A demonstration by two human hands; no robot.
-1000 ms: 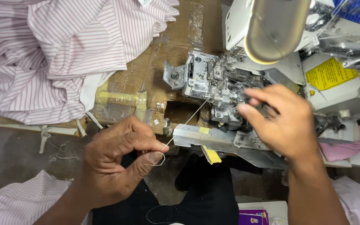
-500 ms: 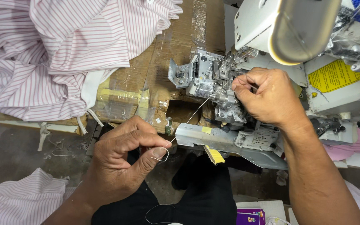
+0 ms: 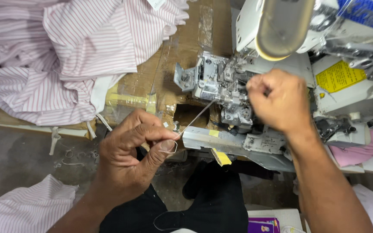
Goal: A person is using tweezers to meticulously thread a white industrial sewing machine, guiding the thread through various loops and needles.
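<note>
The left hand (image 3: 130, 157) pinches a thread (image 3: 195, 120), which runs toward 1 o'clock into the machine (image 3: 221, 86). The right hand (image 3: 279, 101) reaches into the machine; its grip is hidden.

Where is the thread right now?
In the head view, the thread runs taut from the left hand, low centre, up to the sewing machine, beside the right hand.

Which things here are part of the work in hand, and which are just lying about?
In use:
- left hand pinching the thread
- right hand at the metal head of the sewing machine

Lying about:
- striped shirt pile on the table
- striped cloth on the floor
- pink cloth at the right
- yellow tag under the machine
</note>
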